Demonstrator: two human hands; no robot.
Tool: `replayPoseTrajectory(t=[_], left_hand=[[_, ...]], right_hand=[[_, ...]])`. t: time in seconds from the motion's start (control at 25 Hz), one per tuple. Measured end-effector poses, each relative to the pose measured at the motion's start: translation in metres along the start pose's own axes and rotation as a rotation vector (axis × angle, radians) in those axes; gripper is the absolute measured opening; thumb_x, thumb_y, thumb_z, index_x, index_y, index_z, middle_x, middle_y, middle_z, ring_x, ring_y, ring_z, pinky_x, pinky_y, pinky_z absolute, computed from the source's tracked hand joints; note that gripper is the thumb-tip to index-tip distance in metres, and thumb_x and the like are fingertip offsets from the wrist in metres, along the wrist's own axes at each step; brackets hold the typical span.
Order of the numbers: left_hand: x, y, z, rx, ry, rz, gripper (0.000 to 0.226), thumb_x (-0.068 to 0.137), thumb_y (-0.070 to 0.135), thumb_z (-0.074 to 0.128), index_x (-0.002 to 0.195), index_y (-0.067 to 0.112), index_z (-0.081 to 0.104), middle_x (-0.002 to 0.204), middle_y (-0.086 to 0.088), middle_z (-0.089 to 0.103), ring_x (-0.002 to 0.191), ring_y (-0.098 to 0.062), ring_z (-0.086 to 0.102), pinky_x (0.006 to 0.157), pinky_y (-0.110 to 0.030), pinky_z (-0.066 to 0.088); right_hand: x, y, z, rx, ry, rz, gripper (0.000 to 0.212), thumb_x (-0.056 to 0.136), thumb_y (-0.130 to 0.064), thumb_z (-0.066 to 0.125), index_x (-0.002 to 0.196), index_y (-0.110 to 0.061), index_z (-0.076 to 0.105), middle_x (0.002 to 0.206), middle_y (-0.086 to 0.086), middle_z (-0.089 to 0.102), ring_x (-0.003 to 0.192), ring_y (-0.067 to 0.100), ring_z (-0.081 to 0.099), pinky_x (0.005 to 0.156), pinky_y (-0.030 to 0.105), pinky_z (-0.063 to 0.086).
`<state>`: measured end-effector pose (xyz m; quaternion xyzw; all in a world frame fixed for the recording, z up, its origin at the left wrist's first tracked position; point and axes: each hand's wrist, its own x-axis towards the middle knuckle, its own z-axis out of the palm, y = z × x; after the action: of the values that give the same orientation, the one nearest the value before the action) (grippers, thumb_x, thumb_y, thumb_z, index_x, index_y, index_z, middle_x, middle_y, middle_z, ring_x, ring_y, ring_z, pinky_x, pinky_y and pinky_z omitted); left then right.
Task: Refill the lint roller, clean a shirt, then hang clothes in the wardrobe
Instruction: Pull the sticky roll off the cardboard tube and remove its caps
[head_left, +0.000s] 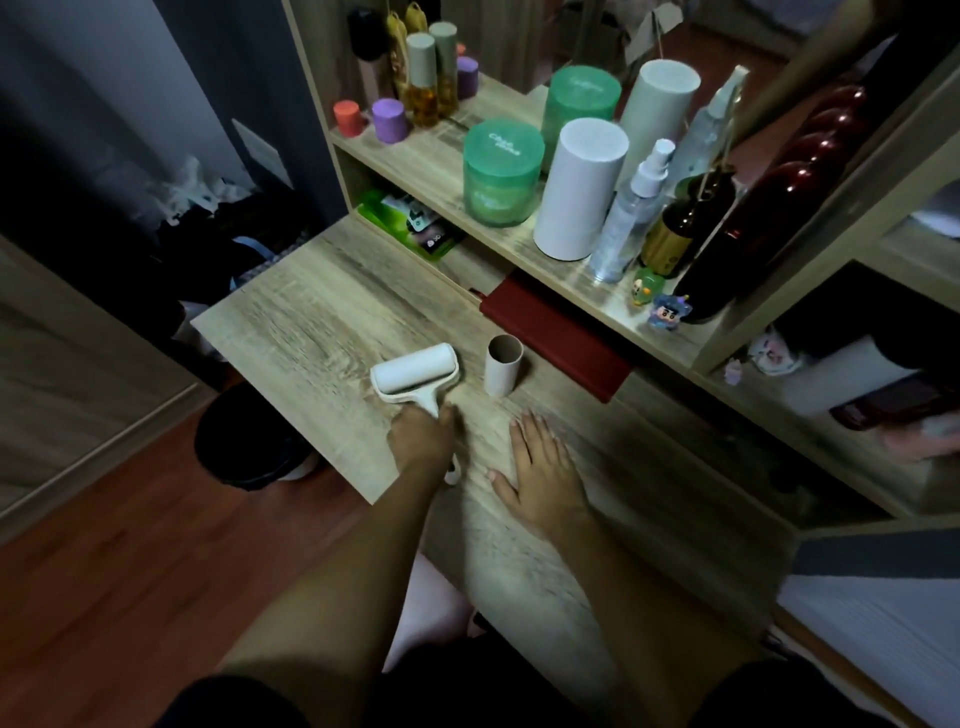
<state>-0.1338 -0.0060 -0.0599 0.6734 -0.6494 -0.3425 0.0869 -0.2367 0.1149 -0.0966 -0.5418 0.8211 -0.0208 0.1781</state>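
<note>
White lint roller lies on desk, left hand gripping its handle

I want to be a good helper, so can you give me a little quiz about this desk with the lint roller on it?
1. True or false: the cardboard tube is lying flat on its side.
2. Fill the gap: the right hand rests flat on the wooden ____.
3. Which hand grips the handle of the lint roller? A) the left hand B) the right hand C) neither

Key
1. False. The cardboard tube stands upright, open end up.
2. desk
3. A
</note>
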Motion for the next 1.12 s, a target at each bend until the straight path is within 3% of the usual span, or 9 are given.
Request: replayPoseTrajectory(t=[0.2, 0.28, 0.36, 0.44, 0.56, 0.64, 0.76, 0.92, 1.12], left_hand=[[-0.013, -0.002, -0.006, -0.151, 0.07, -0.05, 0.044, 0.098, 0.033, 0.04, 0.12, -0.005, 0.044, 0.113, -0.029, 0.059, 0.107, -0.045, 0.053, 0.084, -0.042, 0.041], [-0.026, -0.014, -0.014, -0.176, 0.096, 0.028, 0.047, 0.098, 0.037, 0.037, 0.125, -0.001, 0.041, 0.106, -0.029, 0.061, 0.101, -0.046, 0.056, 0.079, -0.042, 0.041], [-0.04, -0.032, -0.024, -0.148, 0.068, 0.158, 0.043, 0.097, 0.04, 0.039, 0.118, 0.002, 0.044, 0.097, -0.028, 0.064, 0.093, -0.045, 0.059, 0.07, -0.038, 0.038], [-0.049, -0.049, -0.034, -0.09, 0.004, 0.282, 0.037, 0.096, 0.039, 0.043, 0.108, 0.004, 0.045, 0.091, -0.027, 0.065, 0.088, -0.044, 0.061, 0.066, -0.035, 0.037], [-0.057, -0.059, -0.042, -0.027, -0.055, 0.407, 0.035, 0.095, 0.037, 0.046, 0.109, 0.005, 0.046, 0.093, -0.026, 0.067, 0.088, -0.043, 0.062, 0.064, -0.033, 0.036], [-0.065, -0.053, -0.041, 0.01, -0.078, 0.49, 0.035, 0.095, 0.035, 0.048, 0.113, 0.005, 0.047, 0.094, -0.025, 0.067, 0.089, -0.043, 0.062, 0.065, -0.035, 0.038], [-0.079, -0.042, -0.035, 0.027, -0.085, 0.64, 0.037, 0.095, 0.035, 0.048, 0.115, 0.004, 0.047, 0.091, -0.023, 0.068, 0.085, -0.041, 0.064, 0.066, -0.036, 0.042], [-0.093, -0.033, -0.035, 0.009, -0.133, 0.744, 0.062, 0.085, 0.061, 0.026, 0.114, 0.01, 0.047, 0.089, -0.013, 0.067, 0.082, -0.032, 0.064, 0.067, -0.032, 0.043], [-0.084, -0.01, -0.054, -0.556, -0.08, 0.462, 0.046, 0.086, 0.056, 0.038, 0.117, 0.025, 0.052, 0.102, 0.006, 0.061, 0.092, -0.012, 0.062, 0.075, -0.025, 0.048]], right_hand=[[0.0, 0.003, 0.005, 0.004, -0.006, -0.006, 0.08, 0.086, -0.064, 0.021, 0.138, -0.005, 0.039, 0.143, 0.018, 0.044, 0.133, 0.032, 0.041, 0.105, 0.048, 0.039], [-0.001, 0.004, 0.001, 0.049, -0.008, -0.044, 0.09, 0.083, -0.07, 0.007, 0.145, -0.007, 0.024, 0.153, 0.017, 0.025, 0.142, 0.03, 0.022, 0.114, 0.045, 0.022], [-0.005, 0.001, -0.009, 0.151, 0.052, -0.013, 0.083, 0.083, -0.065, 0.013, 0.147, -0.011, 0.018, 0.156, 0.014, 0.015, 0.144, 0.028, 0.014, 0.116, 0.042, 0.016], [-0.01, -0.006, -0.022, 0.36, 0.208, 0.138, 0.067, 0.088, -0.059, 0.023, 0.14, -0.018, 0.033, 0.145, 0.011, 0.039, 0.132, 0.026, 0.038, 0.107, 0.042, 0.036], [-0.017, -0.02, -0.039, 0.704, 0.251, 0.313, 0.068, 0.079, -0.078, 0.007, 0.119, -0.038, 0.045, 0.11, 0.0, 0.065, 0.096, 0.021, 0.064, 0.087, 0.045, 0.05], [-0.023, -0.033, -0.048, 0.918, 0.189, 0.312, 0.061, 0.082, -0.076, 0.011, 0.123, -0.043, 0.041, 0.109, 0.001, 0.067, 0.087, 0.021, 0.067, 0.083, 0.043, 0.053], [-0.031, -0.047, -0.06, 1.241, 0.301, 0.331, 0.044, 0.097, -0.046, 0.027, 0.128, -0.021, 0.044, 0.1, 0.013, 0.066, 0.081, 0.022, 0.066, 0.073, 0.039, 0.057], [-0.041, -0.048, -0.077, 1.301, 0.484, 0.394, 0.03, 0.099, -0.034, 0.032, 0.114, -0.014, 0.049, 0.107, 0.014, 0.06, 0.082, 0.02, 0.062, 0.068, 0.029, 0.052], [-0.056, -0.036, -0.087, 1.241, 0.467, 0.293, 0.013, 0.1, -0.026, 0.032, 0.102, -0.021, 0.044, 0.106, 0.006, 0.053, 0.096, 0.024, 0.058, 0.058, 0.01, 0.045]])
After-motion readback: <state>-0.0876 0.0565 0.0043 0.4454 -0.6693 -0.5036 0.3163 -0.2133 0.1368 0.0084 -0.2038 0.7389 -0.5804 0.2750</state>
